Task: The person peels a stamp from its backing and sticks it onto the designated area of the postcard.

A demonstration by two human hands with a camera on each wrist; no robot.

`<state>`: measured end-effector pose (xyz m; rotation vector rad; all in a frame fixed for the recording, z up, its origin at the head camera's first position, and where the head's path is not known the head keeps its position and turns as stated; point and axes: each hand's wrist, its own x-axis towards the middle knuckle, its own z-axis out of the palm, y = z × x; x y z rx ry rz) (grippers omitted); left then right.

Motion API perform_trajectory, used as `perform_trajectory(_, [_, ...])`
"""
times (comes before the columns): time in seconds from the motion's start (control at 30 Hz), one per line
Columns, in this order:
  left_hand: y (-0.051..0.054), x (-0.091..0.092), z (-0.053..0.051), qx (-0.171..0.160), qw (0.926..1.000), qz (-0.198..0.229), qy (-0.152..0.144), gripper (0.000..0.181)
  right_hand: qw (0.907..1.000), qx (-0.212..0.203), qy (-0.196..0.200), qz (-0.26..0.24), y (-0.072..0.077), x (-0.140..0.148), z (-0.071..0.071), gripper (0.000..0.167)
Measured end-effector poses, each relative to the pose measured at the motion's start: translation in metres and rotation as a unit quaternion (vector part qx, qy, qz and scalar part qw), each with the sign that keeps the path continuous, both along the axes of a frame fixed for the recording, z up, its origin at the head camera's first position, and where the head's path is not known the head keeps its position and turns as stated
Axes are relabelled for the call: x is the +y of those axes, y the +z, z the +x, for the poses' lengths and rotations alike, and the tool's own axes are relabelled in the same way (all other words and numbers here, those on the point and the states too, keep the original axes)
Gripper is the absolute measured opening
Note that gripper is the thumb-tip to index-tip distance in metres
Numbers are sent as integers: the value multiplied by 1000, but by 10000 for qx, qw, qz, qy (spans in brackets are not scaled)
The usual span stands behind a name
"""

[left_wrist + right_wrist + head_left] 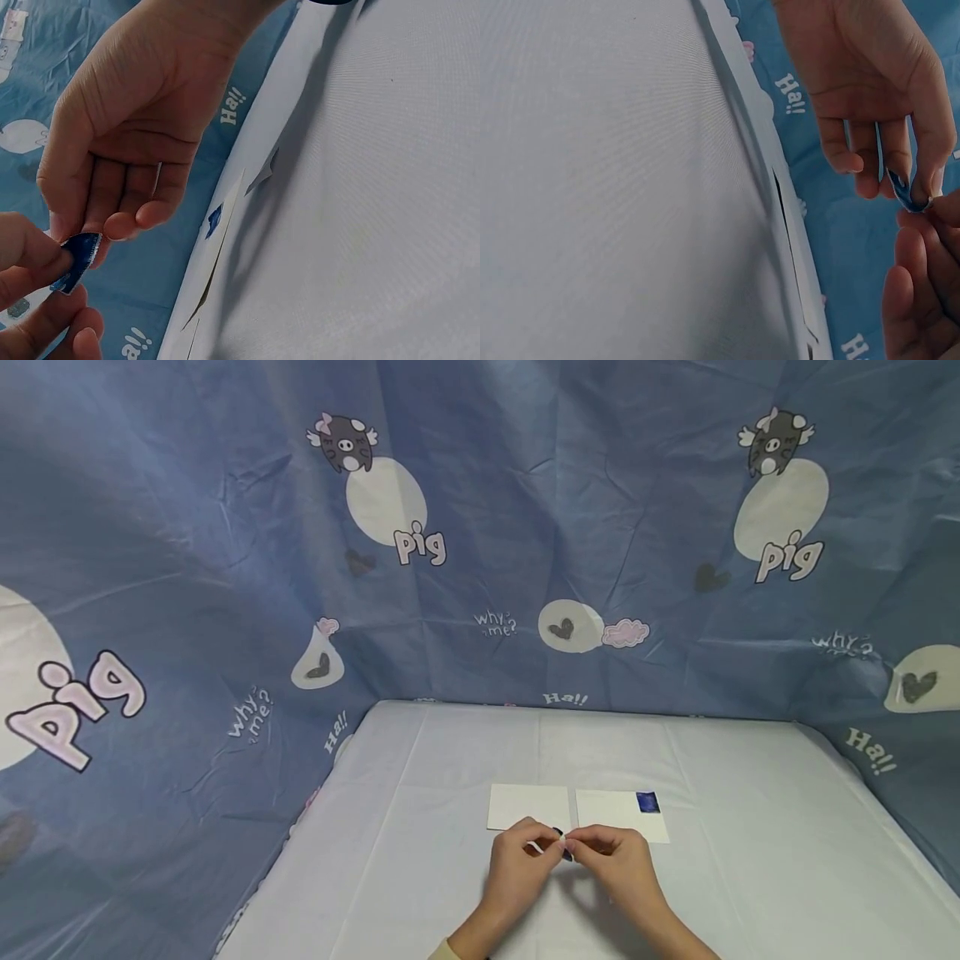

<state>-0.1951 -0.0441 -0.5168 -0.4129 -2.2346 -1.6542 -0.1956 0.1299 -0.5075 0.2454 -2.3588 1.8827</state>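
My left hand [519,867] and right hand [628,867] meet at the fingertips above the white table. Between them, both pinch a small dark-blue stamp [81,259] with a pale jagged edge. In the right wrist view the stamp [904,191] looks bent. Fingers cover part of it. Just beyond the hands lie two white rectangles, like cards or envelopes: a plain left one [528,804] and a right one [609,806]. A similar blue stamp [648,802] sits at the right one's upper right corner.
White cloth covers the table [390,860]. A blue printed curtain [480,527] hangs behind and along the sides. In the left wrist view, a small pale scrap [262,176] sits near the card with the blue stamp.
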Motion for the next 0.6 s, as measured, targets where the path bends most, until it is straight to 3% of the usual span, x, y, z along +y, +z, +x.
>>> perform_trajectory(0.37, [4, 1, 0, 58, 9998, 94, -141, 14, 9991, -266, 90, -321, 2, 2, -4, 4])
perform_trajectory(0.6, [2, 0, 0, 76, 9999, 36, -111, 14, 9988, -119, 266, -382, -1, 3, -4, 14])
